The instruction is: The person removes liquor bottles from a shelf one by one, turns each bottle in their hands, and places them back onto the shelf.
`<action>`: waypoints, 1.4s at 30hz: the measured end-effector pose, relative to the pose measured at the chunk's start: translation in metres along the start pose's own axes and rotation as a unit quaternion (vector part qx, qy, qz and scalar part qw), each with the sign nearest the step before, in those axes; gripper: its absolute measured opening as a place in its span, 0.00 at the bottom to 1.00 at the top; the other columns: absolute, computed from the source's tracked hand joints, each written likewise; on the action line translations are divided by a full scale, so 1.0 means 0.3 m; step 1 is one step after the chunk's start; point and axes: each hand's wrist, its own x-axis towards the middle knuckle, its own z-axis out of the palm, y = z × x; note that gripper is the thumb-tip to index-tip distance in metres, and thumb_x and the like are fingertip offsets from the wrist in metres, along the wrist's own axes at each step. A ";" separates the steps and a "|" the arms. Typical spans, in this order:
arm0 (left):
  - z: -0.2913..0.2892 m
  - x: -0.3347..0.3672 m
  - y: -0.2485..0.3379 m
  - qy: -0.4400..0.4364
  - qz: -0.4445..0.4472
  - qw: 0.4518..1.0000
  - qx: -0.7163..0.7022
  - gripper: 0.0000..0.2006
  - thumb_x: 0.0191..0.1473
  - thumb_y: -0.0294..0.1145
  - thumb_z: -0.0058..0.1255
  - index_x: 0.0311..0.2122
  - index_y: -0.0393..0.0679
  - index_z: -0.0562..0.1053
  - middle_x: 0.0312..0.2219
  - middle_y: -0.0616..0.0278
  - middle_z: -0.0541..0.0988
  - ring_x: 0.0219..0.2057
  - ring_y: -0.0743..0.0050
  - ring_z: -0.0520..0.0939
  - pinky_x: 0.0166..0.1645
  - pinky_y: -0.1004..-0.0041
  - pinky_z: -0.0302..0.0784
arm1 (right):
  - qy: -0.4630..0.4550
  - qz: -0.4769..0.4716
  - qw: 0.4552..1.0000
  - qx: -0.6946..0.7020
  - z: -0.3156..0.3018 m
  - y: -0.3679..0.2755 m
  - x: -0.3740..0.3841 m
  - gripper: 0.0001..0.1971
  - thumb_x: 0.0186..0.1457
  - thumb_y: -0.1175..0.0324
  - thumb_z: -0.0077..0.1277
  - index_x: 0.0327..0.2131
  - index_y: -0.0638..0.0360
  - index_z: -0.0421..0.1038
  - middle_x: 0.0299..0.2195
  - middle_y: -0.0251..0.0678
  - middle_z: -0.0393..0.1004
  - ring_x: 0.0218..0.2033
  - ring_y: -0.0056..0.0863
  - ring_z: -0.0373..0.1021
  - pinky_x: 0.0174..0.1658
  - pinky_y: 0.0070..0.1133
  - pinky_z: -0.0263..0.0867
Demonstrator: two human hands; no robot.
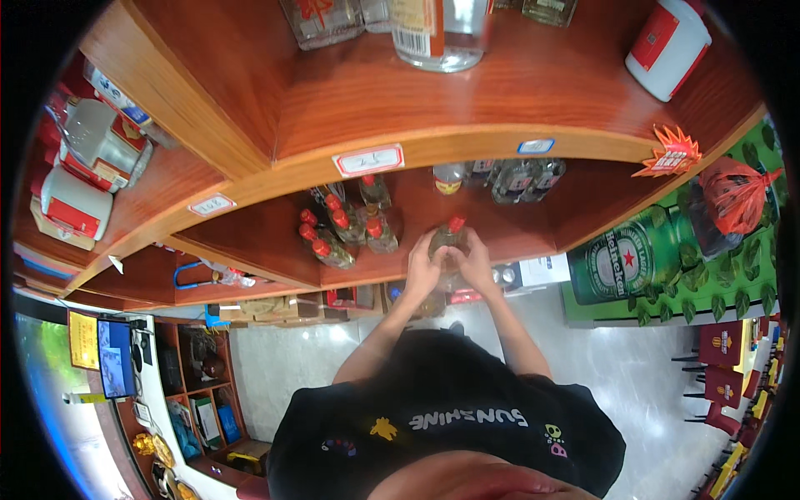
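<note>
A clear glass bottle with a red cap stands upright, or nearly so, at the front edge of the lower wooden shelf. My left hand wraps its left side and my right hand its right side, thumbs close together at the front. The bottle's lower part is hidden behind my hands. Left of it on the same shelf is a cluster of similar red-capped bottles. Farther back stands a bottle with a yellow label, beside several clear bottles.
The upper shelf overhangs, holding a large clear bottle and a white-and-red bottle. Price tags line its edge. Boxes sit below the lower shelf. A green display with a red plastic bag stands to the right.
</note>
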 end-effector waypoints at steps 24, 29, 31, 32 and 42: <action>0.166 0.130 -0.176 0.182 0.008 0.972 0.149 0.36 0.55 0.14 0.41 0.68 0.32 0.45 0.65 0.34 0.49 0.63 0.37 0.60 0.65 0.55 0.62 | -0.017 -0.113 0.989 -0.089 0.193 0.253 0.371 0.20 0.54 0.72 0.55 0.50 0.65 0.68 0.46 0.56 0.73 0.47 0.59 0.69 0.48 0.42 0.67; 0.145 0.163 -0.196 0.167 -0.039 0.979 0.107 0.37 0.51 0.13 0.41 0.67 0.33 0.46 0.64 0.36 0.54 0.61 0.40 0.64 0.63 0.58 0.66 | -0.004 -0.142 0.985 -0.093 0.213 0.254 0.397 0.15 0.56 0.71 0.54 0.46 0.66 0.72 0.45 0.58 0.73 0.45 0.59 0.69 0.45 0.44 0.67; 0.150 0.168 -0.189 0.173 -0.046 0.978 0.107 0.38 0.51 0.12 0.41 0.67 0.33 0.46 0.64 0.37 0.55 0.61 0.41 0.65 0.63 0.58 0.66 | 0.025 -0.163 0.982 -0.088 0.210 0.257 0.403 0.14 0.57 0.70 0.53 0.45 0.66 0.73 0.44 0.58 0.74 0.44 0.59 0.70 0.45 0.44 0.67; 0.152 0.166 -0.186 0.177 -0.054 0.977 0.108 0.38 0.50 0.12 0.42 0.67 0.33 0.47 0.64 0.38 0.56 0.61 0.42 0.65 0.63 0.59 0.66 | 0.024 -0.155 0.985 -0.071 0.210 0.244 0.396 0.14 0.57 0.69 0.54 0.45 0.66 0.73 0.44 0.57 0.74 0.44 0.59 0.70 0.45 0.44 0.67; 0.138 0.153 -0.166 0.206 -0.025 0.976 0.070 0.42 0.48 0.11 0.45 0.69 0.37 0.46 0.64 0.40 0.56 0.63 0.44 0.65 0.64 0.60 0.66 | 0.017 -0.131 0.990 -0.050 0.209 0.207 0.382 0.17 0.54 0.70 0.58 0.47 0.65 0.71 0.40 0.56 0.75 0.41 0.55 0.73 0.44 0.41 0.69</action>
